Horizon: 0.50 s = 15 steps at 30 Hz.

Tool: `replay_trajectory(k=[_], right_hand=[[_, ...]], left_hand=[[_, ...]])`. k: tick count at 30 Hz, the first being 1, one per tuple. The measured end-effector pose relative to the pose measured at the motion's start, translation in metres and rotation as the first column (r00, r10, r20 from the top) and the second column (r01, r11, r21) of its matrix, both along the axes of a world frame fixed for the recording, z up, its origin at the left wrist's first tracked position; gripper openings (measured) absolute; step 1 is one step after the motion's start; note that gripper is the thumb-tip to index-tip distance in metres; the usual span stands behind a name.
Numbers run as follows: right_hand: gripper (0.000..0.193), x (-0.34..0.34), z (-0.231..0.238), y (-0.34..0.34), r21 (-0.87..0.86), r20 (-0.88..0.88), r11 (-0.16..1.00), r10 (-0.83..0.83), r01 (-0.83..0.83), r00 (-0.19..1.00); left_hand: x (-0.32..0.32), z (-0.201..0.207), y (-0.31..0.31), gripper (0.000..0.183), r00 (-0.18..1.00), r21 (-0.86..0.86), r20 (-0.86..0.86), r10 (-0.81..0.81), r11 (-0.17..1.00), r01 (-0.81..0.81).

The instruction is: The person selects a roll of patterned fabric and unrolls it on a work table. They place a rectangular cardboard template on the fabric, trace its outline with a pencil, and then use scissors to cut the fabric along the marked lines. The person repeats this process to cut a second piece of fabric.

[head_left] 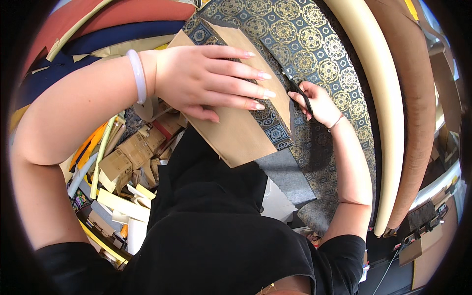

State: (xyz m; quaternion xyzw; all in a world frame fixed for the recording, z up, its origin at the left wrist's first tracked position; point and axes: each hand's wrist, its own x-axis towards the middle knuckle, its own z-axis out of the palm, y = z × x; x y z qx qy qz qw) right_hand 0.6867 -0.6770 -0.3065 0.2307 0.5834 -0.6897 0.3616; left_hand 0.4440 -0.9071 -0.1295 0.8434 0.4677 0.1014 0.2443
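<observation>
My left hand (211,81) lies flat with fingers spread across brown cardboard pieces (236,140). A strip of patterned fabric shows between the two brown parts; whether they are joined under my hand is hidden. Beneath them stretches a large sheet of blue-grey fabric (339,73) with gold round motifs. To the right, my right hand (322,105) is closed around the black handles of a pair of scissors (306,101). The blades point up and left along the fabric beside the cardboard's right edge. How far the blades are parted cannot be made out.
Long cream (388,98) and brown (415,108) fabric rolls curve along the right side. Red rolls (132,17) and navy rolls (123,37) lie at the far left. Cardboard boxes (135,147) and pale offcuts (123,206) are piled low on the left.
</observation>
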Motion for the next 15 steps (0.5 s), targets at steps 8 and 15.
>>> replay_trajectory(k=[8,15], right_hand=[[0.035,-0.037,0.0,-0.003,0.016,-0.042,0.999,0.047,-0.047,0.998],[0.033,-0.067,-0.004,-0.012,0.016,-0.06,0.998,0.06,-0.06,0.996]], left_hand=[[-0.003,0.0,0.002,0.048,0.999,-0.009,0.031,-0.027,1.0,0.027],[-0.005,-0.006,0.0,0.049,0.998,0.009,0.061,-0.032,0.999,0.032]])
